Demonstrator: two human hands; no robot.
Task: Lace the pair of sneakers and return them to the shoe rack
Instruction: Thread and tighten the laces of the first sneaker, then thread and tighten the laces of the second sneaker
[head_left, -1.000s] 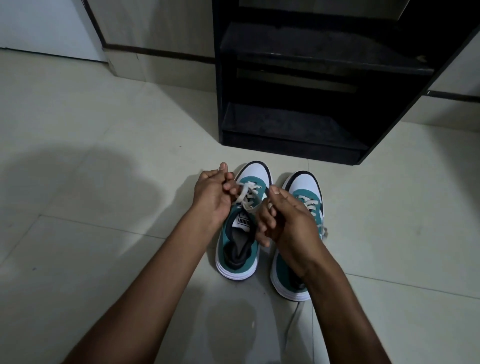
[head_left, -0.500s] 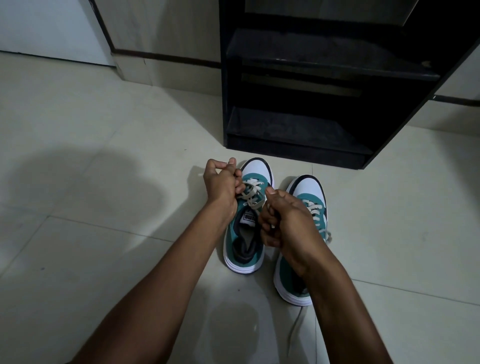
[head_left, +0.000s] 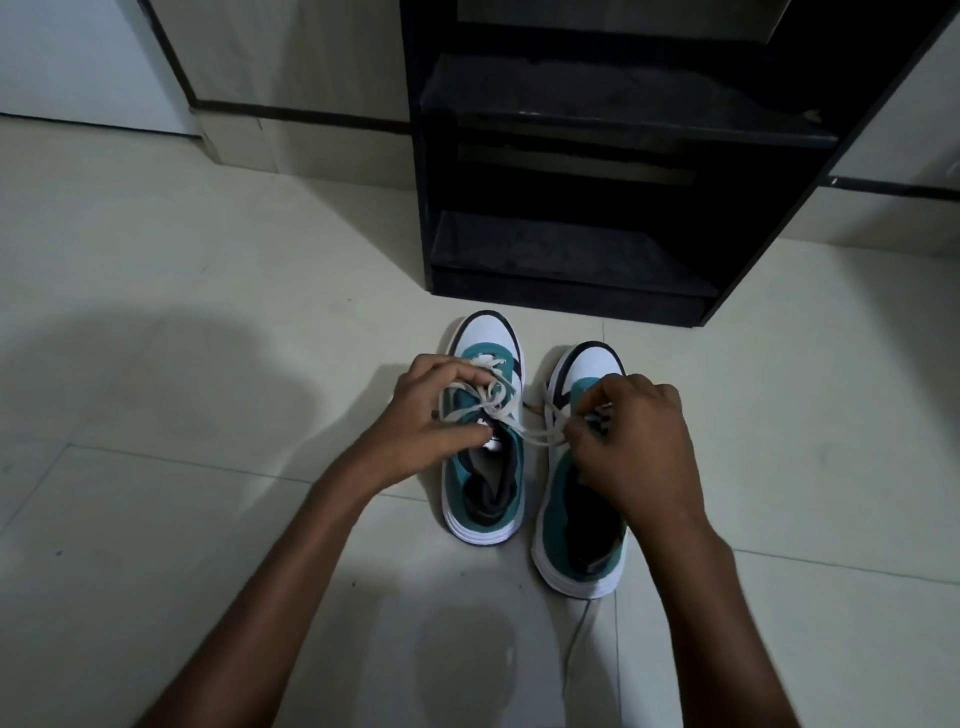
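Two empty shelves (head_left: 571, 249) behind sneakers (head_left: 483, 467)

Your left hand (head_left: 434, 415) pinches a loop of the off-white flat lace (head_left: 535, 434) over the left teal-and-white sneaker (head_left: 485, 467); your right hand (head_left: 631, 441) pulls the other end taut above the right teal-and-white sneaker (head_left: 571, 540). Both sneakers stand on the pale tiled floor (head_left: 208, 467), near the black wooden shoe rack (head_left: 571, 249).

Pale cream glossy tiled floor (head_left: 182, 270) with thin grout lines fills the dim room. A beige wall with a dark skirting stripe (head_left: 306, 111) runs behind, and a soft shadow (head_left: 145, 374) falls at left.
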